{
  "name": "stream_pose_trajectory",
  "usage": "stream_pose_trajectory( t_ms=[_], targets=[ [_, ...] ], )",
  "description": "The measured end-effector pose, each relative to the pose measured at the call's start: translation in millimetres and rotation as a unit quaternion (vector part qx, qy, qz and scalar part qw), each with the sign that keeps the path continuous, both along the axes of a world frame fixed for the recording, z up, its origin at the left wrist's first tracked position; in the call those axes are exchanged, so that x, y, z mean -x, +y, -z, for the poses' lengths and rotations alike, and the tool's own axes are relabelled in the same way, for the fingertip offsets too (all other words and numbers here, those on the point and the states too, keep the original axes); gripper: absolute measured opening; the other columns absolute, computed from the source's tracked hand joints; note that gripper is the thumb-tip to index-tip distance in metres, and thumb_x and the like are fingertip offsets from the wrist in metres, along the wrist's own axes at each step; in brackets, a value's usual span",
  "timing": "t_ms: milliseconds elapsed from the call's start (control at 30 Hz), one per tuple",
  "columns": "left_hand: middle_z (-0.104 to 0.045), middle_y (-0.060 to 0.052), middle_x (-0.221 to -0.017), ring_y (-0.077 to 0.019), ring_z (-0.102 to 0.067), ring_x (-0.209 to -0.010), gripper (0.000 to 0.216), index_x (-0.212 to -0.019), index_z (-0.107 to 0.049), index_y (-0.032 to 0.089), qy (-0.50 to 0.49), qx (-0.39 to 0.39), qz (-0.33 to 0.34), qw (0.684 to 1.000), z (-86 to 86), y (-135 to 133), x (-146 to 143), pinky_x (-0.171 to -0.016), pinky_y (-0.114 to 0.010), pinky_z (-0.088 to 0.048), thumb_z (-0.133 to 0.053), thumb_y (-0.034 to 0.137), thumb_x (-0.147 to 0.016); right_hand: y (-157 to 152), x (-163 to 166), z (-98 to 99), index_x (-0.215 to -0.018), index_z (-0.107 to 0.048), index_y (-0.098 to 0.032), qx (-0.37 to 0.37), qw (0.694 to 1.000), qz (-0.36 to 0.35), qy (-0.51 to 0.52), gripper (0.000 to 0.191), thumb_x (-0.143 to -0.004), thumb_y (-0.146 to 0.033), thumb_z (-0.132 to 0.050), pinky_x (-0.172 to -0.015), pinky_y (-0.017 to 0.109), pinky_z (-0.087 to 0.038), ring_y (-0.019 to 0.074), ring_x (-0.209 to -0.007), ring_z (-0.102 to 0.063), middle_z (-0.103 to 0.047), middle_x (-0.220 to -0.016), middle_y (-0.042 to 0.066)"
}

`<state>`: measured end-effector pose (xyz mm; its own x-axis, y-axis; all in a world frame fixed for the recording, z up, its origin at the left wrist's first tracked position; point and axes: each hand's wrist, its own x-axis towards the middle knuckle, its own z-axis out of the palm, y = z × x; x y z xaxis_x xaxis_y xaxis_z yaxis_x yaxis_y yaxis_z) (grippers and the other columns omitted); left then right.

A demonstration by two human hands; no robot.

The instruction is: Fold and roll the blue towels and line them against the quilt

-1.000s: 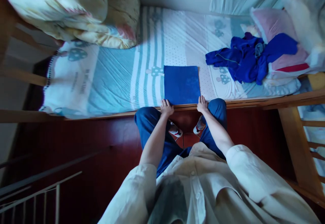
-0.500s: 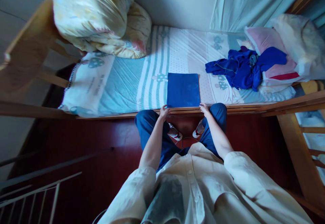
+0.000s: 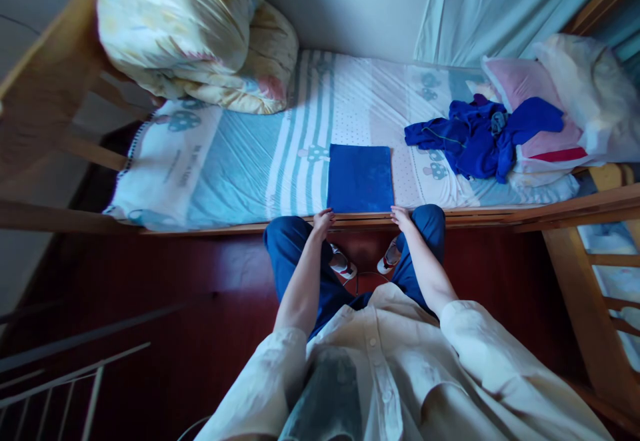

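Note:
A flat blue square of cloth [image 3: 360, 179] lies smooth on the bed, its near edge at the mattress rim. My left hand [image 3: 323, 221] is at the cloth's near left corner, fingers closed at the edge. At the near right corner, my right hand [image 3: 401, 217] pinches the edge in the same way. Both hands are just above my knees. Further right on the bed is a crumpled heap of blue clothing [image 3: 473, 135], apart from the cloth.
A bulky yellow quilt [image 3: 200, 27] is piled at the bed's left end. A pink pillow [image 3: 515, 81] and a plastic-wrapped bundle [image 3: 595, 87] are at the right end. The wooden bed rail [image 3: 480, 217] runs along the front. A pale curtain [image 3: 480, 7] hangs behind.
The view has shifted slightly. My hands remain at the cloth's two near corners, the right one a touch further left. The cloth lies as before.

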<state>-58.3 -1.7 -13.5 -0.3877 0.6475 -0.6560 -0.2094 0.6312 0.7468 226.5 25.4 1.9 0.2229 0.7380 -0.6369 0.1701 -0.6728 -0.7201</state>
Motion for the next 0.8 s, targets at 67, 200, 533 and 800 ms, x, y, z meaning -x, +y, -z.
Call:
stream_pose_trajectory(
  t_ms=[67,200,533,800],
  targets=[
    [-0.063,-0.003,-0.075,-0.0121,-0.066,-0.073,0.039,-0.112,-0.071,0.01,0.008,0.001,-0.005,1.0,-0.8,1.0,0.5,-0.072,-0.024,-0.057,-0.062,0.012,-0.074,0.2,-1.3,-0.1,-0.104,-0.075,-0.021,-0.002,1.0,0.0,-0.002,0.027,-0.09,-0.016,-0.052,-0.07,0.022,-0.056,0.0105,-0.075,-0.067,-0.075,-0.095,0.004],
    [-0.064,-0.003,-0.072,-0.0131,-0.066,-0.071,0.035,-0.105,-0.072,0.01,0.039,0.004,-0.009,0.999,-3.3,-1.1,1.4,-0.072,-0.025,-0.057,-0.063,0.011,-0.071,-1.0,-4.7,0.8,-0.1,-0.075,-0.02,-0.013,1.0,0.007,-0.011,0.023,-0.088,-0.015,-0.057,-0.066,0.022,-0.056,0.0104,-0.069,-0.066,-0.074,-0.084,0.002],
    [-0.064,-0.002,-0.067,-0.0183,-0.066,-0.068,0.034,-0.097,-0.073,0.011,0.166,-0.013,0.051,0.985,-10.1,-15.0,-0.4,-0.069,-0.029,-0.054,-0.061,0.013,-0.065,-10.7,-10.2,3.9,-0.09,-0.079,-0.015,-0.072,0.995,-0.014,-0.073,0.028,-0.064,-0.007,-0.073,-0.077,0.029,-0.059,0.0163,-0.073,-0.069,-0.073,-0.072,-0.001],
    [-0.065,-0.003,-0.071,-0.0246,-0.069,-0.087,0.016,-0.083,-0.073,0.019,0.281,-0.055,0.162,0.944,-18.4,19.2,13.4,-0.092,-0.035,-0.052,-0.069,0.019,-0.067,10.2,-5.5,15.8,-0.087,-0.077,-0.016,-0.127,0.982,-0.038,-0.131,0.019,-0.069,-0.015,-0.071,-0.092,0.033,-0.057,0.0202,-0.089,-0.071,-0.077,-0.086,0.003]
  ],
)
